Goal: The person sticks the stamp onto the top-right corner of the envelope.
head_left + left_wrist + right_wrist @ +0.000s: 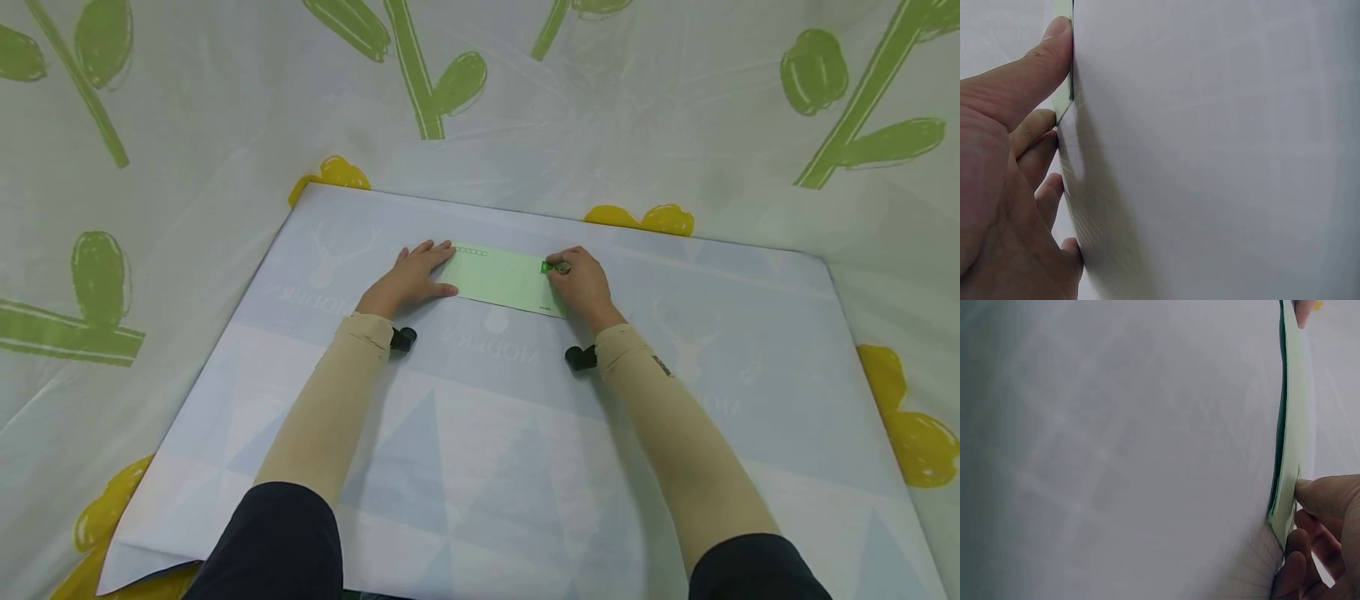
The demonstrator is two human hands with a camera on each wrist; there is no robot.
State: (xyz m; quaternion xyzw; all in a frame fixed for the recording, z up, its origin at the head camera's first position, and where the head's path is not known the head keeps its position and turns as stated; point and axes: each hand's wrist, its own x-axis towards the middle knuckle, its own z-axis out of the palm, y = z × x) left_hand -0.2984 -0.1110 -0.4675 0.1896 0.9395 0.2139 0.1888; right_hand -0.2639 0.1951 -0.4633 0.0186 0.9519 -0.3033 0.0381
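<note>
A pale green envelope (498, 279) lies flat on the table, with a row of small printed boxes at its upper left. My left hand (411, 279) rests spread at its left end, the thumb on the lower edge and the fingertips at the upper corner. At the upper right corner, the thumb and index finger of my right hand (583, 285) pinch a small green stamp (545, 267) against the paper. In the right wrist view, the thumb (1319, 490) touches the envelope (1293, 412) near its end, other fingers curled beneath. The fingers partly hide the stamp.
A pale tablecloth (487, 433) with blue triangles and faint lettering covers the table. Beyond its edges lies a light sheet (630, 125) printed with green leaves and yellow flowers. Black wrist cameras stick out inward by both wrists.
</note>
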